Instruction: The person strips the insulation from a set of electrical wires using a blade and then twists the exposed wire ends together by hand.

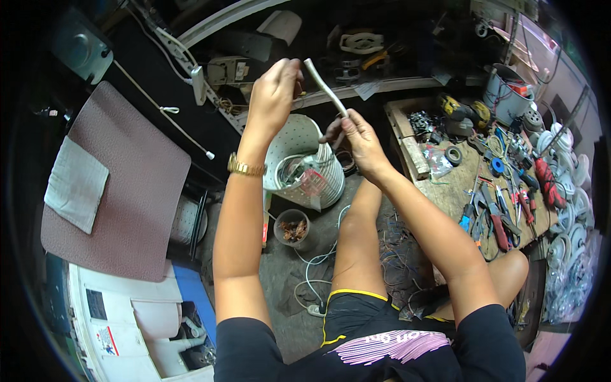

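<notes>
Floor (273,280), cup (291,216) (brownish scraps (294,231) inside), held cable (328,90)

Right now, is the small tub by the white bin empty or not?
Not empty: reddish-brown scraps show through the open top of the tub. How deep they go, I cannot tell.

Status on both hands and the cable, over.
Right hand gripping white cable, free end angled up. Left hand raised beside that end, grip hidden. Bucket below hands; nothing seen blocking cable's end.
</notes>
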`<state>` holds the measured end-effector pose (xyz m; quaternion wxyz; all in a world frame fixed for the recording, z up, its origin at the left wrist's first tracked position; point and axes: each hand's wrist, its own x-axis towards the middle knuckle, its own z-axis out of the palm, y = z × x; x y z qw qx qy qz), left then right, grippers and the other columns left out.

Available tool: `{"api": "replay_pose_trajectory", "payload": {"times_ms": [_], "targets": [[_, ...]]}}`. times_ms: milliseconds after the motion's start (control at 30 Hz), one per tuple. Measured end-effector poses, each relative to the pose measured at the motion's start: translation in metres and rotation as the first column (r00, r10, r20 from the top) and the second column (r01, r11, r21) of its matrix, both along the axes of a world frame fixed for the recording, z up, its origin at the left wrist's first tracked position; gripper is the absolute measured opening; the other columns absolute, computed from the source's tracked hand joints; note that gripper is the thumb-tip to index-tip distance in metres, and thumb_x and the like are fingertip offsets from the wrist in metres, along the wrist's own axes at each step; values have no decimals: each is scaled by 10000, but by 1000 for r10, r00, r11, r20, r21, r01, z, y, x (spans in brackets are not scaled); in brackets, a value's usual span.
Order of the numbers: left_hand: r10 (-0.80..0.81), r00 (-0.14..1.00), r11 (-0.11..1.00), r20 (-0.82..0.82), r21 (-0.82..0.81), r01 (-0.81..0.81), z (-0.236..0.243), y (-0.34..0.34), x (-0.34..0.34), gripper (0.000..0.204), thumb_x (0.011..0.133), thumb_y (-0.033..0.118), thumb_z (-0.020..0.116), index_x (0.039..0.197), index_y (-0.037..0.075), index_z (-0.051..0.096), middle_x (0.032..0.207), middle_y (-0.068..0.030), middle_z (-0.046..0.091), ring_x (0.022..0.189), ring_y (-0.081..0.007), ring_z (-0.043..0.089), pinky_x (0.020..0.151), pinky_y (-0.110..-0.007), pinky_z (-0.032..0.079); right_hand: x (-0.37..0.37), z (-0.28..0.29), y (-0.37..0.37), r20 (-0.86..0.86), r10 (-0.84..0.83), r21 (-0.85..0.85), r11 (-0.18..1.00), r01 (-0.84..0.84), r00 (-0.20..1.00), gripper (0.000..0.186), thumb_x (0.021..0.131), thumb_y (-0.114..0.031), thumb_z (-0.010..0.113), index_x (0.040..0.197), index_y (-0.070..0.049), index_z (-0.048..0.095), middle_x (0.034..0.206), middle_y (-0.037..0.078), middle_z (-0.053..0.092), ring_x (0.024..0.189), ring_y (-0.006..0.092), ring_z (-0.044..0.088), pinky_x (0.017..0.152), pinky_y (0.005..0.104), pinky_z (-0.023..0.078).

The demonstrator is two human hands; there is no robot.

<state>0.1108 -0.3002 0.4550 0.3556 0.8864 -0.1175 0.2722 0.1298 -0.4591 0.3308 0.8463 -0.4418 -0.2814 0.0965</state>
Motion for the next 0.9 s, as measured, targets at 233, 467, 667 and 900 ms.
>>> {"api": "replay_pose_trajectory", "payload": {"times_ms": [233,467,667,900], "targets": [[-748,655,289,-106,-941,177,-156,-78,-43,486,958,410,441,1289,56,464,1186,-69,547,1087,-165,519,950,-286,392,-8,6,-97,-281,-64,185,976,119,958,217,981,-303,453,932,-96,493,657,22,478,594,165,519,677,359,533],[-929,335,192,-158,-979,71,-174,-143,-66,527,829,247,622,1269,35,422,1112,-171,590,847,-224,646,793,-376,527,-20,1,-170,-506,-40,159,977,138,862,221,986,-331,421,910,-132,478,650,18,469,559,159,490,716,478,522],[-977,186,-137,103,-973,-184,-167,-177,-85,428,881,353,534,1196,72,466,957,-141,538,587,-156,489,504,-265,409,-36,20,-220,-582,-100,115,973,203,807,226,981,-343,440,931,-127,477,624,-11,353,484,84,320,486,246,331],[-843,404,467,-356,-857,219,-140,-201,-98,359,875,262,594,1142,72,448,734,-4,500,495,-37,364,431,-169,270,-38,27,-283,-544,-177,75,963,257,821,233,991,-341,417,945,-118,466,590,-37,321,437,44,252,392,194,220]]}}
